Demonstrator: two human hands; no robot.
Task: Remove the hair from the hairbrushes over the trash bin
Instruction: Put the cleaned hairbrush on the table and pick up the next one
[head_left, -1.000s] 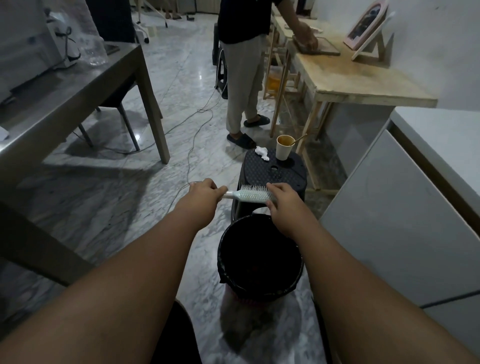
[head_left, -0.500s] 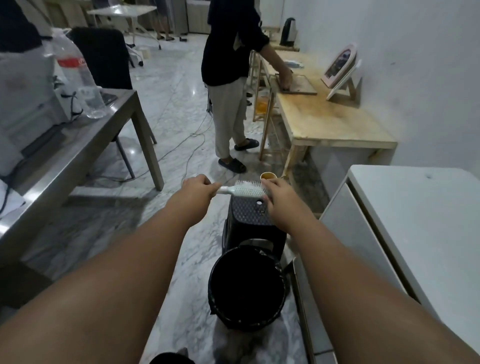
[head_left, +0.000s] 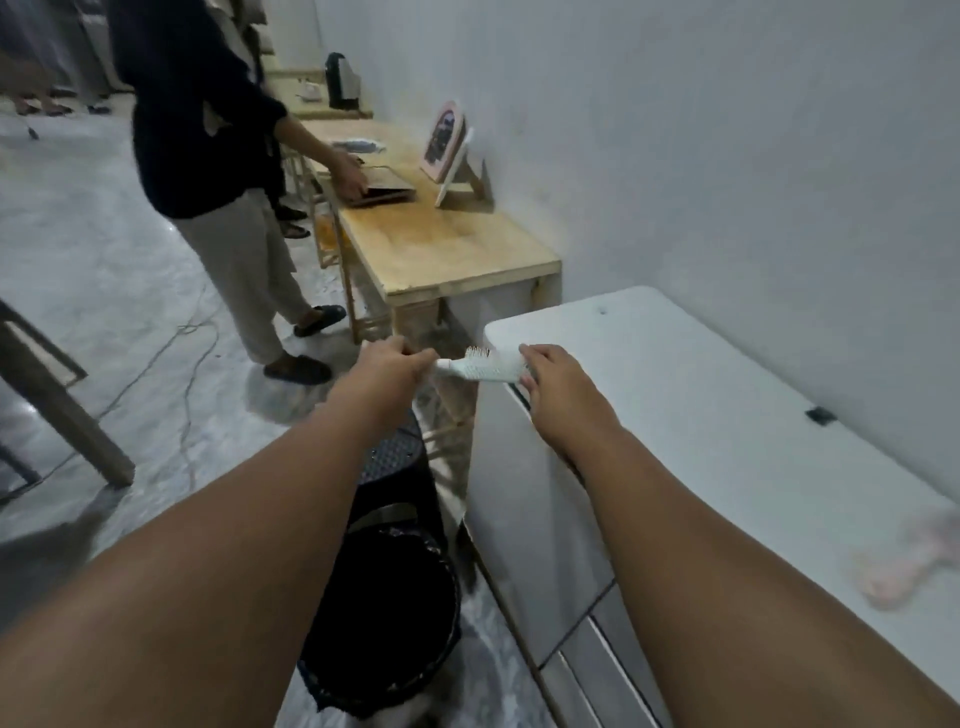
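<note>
- holding a white hairbrush (head_left: 480, 368) out in front with both hands, the person has the left hand (head_left: 392, 366) clenched around its handle and the right hand (head_left: 553, 376) at the far end of the head, fingers curled onto it.
- whether the right fingers are pinching hair or only steadying the head cannot be told; the contact is hidden behind the knuckles.
- the brush lies roughly level, bristles turned upward, just at the corner of the white cabinet (head_left: 727, 415) and well above the floor.
- the black-lined trash bin (head_left: 384, 623) stands on the floor low in the view, under the forearms, beside a black stool (head_left: 395, 457); the brush looks to be forward of the bin's mouth and not straight above it.
- as a judgement, the bristles appear fairly clean, with only a faint darker tint near the tips on one edge, so this brush seems close to done, though blur keeps that unsure.
- no loose hair can be made out in the dark bin.
- a pale pink blurred thing (head_left: 904, 571) lies on the cabinet top at the right; it may be another brush waiting, but it is too smeared to say.
- left to do, by that reading: finish this brush, then any others.
</note>
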